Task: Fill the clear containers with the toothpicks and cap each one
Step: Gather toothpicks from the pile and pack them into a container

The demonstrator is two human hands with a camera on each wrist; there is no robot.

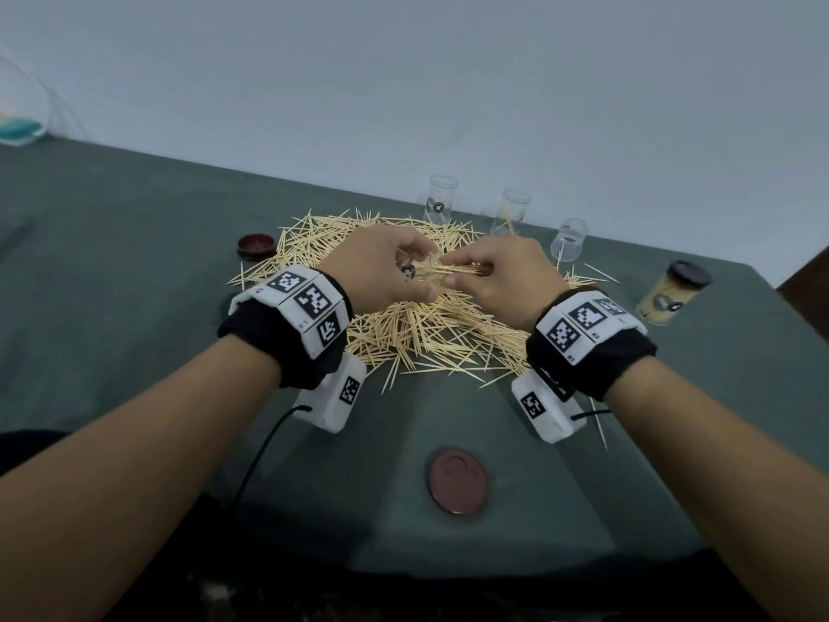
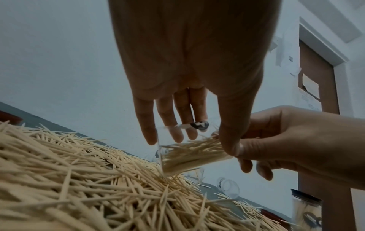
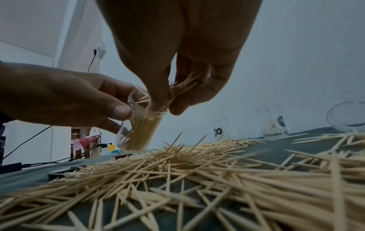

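Observation:
A big heap of toothpicks [image 1: 403, 321] covers the middle of the green table [image 1: 112, 271]. My left hand [image 1: 386, 267] grips a tilted clear container [image 3: 138, 125] above the heap, partly filled with toothpicks. My right hand [image 1: 489, 271] pinches a bundle of toothpicks [image 3: 177, 89] at the container's mouth. In the left wrist view the container [image 2: 187, 154] lies almost sideways between both hands. Three clear containers stand at the back: one [image 1: 441, 199], a second [image 1: 511, 213], a third tipped [image 1: 569, 240]. A filled, capped container [image 1: 673, 298] stands at the right.
A dark red cap [image 1: 457, 480] lies near the front edge of the table, and another cap [image 1: 255, 248] sits left of the heap. Stray toothpicks [image 1: 599, 424] lie right of the heap. A wall runs close behind the table.

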